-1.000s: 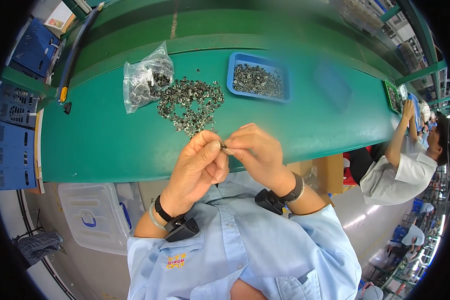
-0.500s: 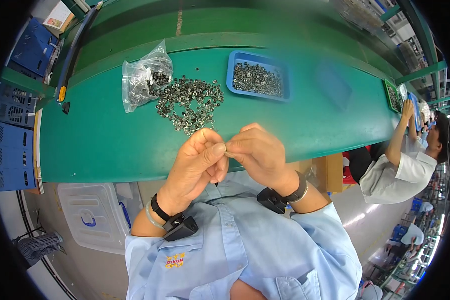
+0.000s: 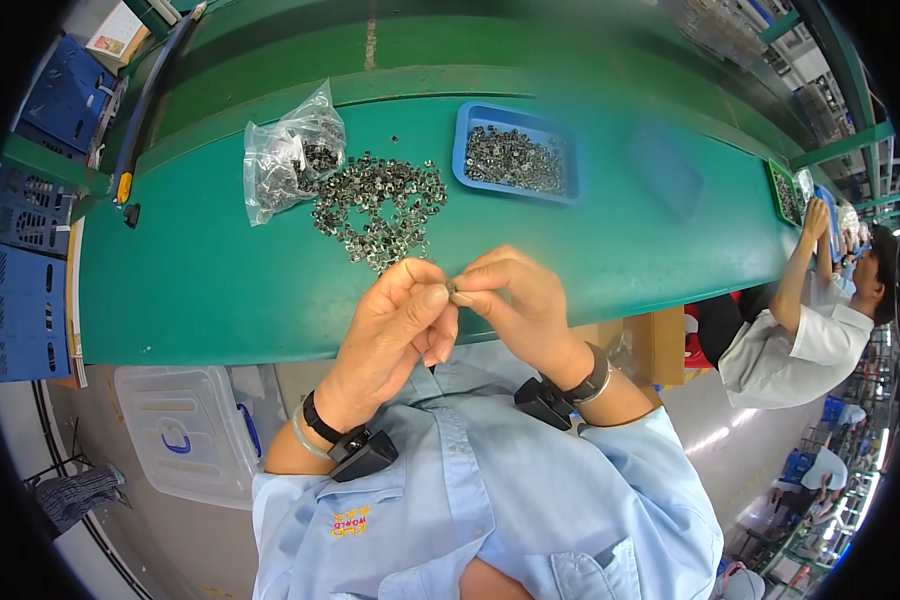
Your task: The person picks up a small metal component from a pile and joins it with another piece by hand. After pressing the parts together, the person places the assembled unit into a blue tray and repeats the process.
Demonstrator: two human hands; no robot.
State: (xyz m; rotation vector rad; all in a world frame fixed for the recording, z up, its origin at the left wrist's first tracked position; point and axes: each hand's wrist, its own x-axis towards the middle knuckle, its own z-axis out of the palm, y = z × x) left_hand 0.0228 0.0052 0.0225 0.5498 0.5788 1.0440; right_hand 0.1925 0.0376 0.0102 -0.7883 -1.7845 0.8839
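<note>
My left hand [image 3: 402, 312] and my right hand [image 3: 515, 300] meet over the table's near edge, fingertips pinched together. Between them is a small metal part [image 3: 452, 288], mostly covered by the fingers, so its exact shape cannot be made out. Just beyond my hands a loose pile of small shiny metal parts [image 3: 380, 205] is spread on the green table [image 3: 210, 290]. A clear plastic bag [image 3: 270, 170] with more of these parts lies at the pile's left. To the right, a blue tray [image 3: 520, 190] holds many similar pieces.
Behind the table runs a green belt surface [image 3: 450, 45]. Blue crates [image 3: 25, 300] stand at the left, and a clear lidded storage box [image 3: 180, 430] sits on the floor. A co-worker [image 3: 800, 340] works at the table's right end near a green tray [image 3: 785, 192]. A cardboard box [image 3: 660, 345] is below.
My right thumb and fingers have shifted slightly, so a bit more of the small metal part shows. The green belt's pale mark has moved a little to the right.
</note>
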